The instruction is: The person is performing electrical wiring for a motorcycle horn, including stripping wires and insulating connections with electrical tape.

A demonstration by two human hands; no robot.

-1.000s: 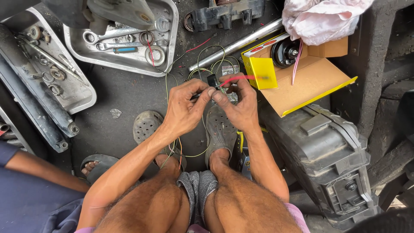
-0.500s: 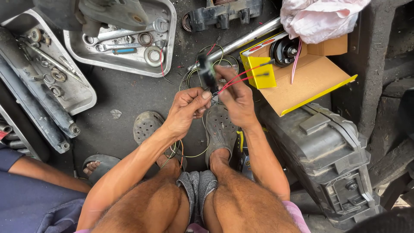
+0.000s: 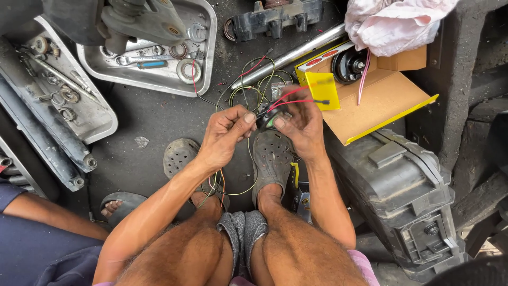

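Observation:
My left hand and my right hand meet above my right foot in its grey perforated clog. Between the fingertips of both hands sits a small dark electrical part. Red wires run from it up and to the right, past my right hand. A tangle of green and yellow wires loops on the dark floor just beyond my hands. More thin wires hang down under my left wrist.
An open yellow cardboard box holds a round black horn. A metal tray of wrenches and rings, a chrome tube, a crumpled white cloth, a black plastic case. Another person's foot at lower left.
Both hands have come down and toward me from near the chrome tube, and the small part is now held low over my right clog.

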